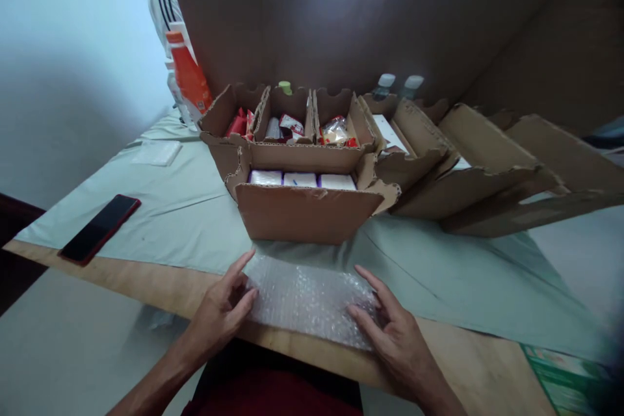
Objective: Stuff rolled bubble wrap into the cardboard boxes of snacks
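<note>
A sheet or pouch of clear bubble wrap (305,299) lies flat at the table's front edge, between my two hands. My left hand (227,309) is at its left end, thumb and forefinger spread apart, the thumb tip at the wrap's edge. At the right end, my right hand (392,331) has its thumb and forefinger apart, with the thumb over the wrap. The other fingers of both hands are partly hidden. Just behind the wrap stands a cardboard box (302,214) holding white packs with purple edges (299,180).
Several open cardboard bins (287,140) with small packets line the back. A phone (100,229) and a clear plastic packet (156,152) lie on the left. An orange bottle (188,71) stands behind. A green printed sheet (560,370) is at front right.
</note>
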{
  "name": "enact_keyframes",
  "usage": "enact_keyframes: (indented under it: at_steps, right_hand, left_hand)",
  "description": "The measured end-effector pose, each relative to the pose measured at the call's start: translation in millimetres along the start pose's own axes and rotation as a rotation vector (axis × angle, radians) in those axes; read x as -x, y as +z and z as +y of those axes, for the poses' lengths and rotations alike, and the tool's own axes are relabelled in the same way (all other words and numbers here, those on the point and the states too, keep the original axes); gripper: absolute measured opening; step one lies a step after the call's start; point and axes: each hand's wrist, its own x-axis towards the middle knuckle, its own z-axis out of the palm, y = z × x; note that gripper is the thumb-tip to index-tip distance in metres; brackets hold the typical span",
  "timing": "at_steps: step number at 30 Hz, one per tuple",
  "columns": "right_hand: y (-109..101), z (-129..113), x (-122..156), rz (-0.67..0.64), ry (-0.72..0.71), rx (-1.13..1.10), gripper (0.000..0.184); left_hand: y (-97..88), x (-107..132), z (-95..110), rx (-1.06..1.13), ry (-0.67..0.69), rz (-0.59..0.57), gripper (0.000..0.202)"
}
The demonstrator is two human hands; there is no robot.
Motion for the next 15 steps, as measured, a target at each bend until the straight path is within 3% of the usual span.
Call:
enact_keyframes:
  at_steps: [3,6,9,11,13,15]
  right_hand:
    - [-21,-16,-11,0.047,-0.198,-0.003,0.050]
    - [-52,-46,-35,0.179,-0.476,-0.028,0.050]
    - [-82,-81,-73,0.398,-0.640,-0.047,0.056]
    - [-96,-96,-105,0.534,-0.686,-0.015,0.049]
    - [-105,-100,-140,0.519,-0.708,0.037,0.034]
    - [-109,-94,-171,0.327,-0.684,0.083,0.025]
  left_hand:
    - [-33.2,-11,23,0.038,0.198,-0.069,0.039]
    - [-72.1,-35,58,0.040,0.453,-0.055,0.027]
    - [-99.0,-68,92,-0.022,0.530,0.235,0.025]
    - [-108.1,-95,105,-0.178,0.627,0.457,0.022]
    - [-113.1,-126,107,-0.391,0.763,0.512,0.021]
    - [-116.9,-155,99,-0.554,0.783,0.324,0.022]
